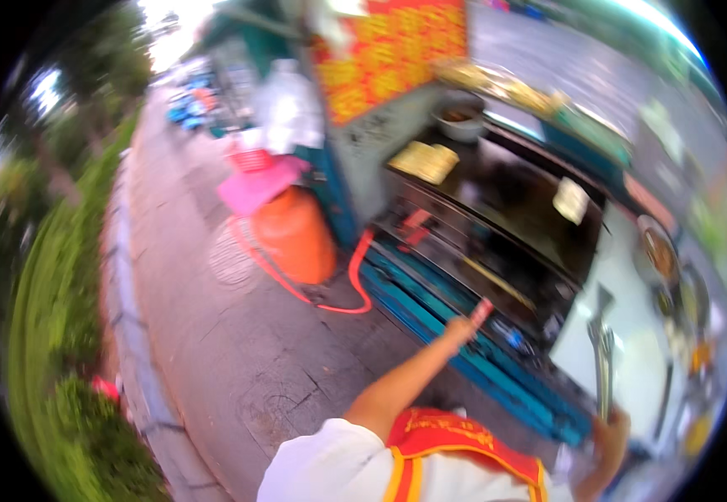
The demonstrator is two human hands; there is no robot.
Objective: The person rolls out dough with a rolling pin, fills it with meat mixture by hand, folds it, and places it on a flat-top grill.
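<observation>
My left hand [461,329] is at the front edge of the blue cart, closed around a small red object [481,311] that blur keeps me from naming. Metal tongs [604,361] point away from my right hand [612,433], which grips their near end above the white worktop [636,326]. Beyond my left hand lies a dark flat griddle [508,182]. Folded yellow flatbread pieces [423,162] rest at its left end, and a paler piece [570,199] sits toward its right end.
A metal pot [461,118] stands at the griddle's far left corner. On the pavement, an orange gas cylinder [294,235] has a red hose [363,263] looping to the cart. Food bowls [657,251] line the worktop's far right side. A low hedge [68,301] borders the pavement.
</observation>
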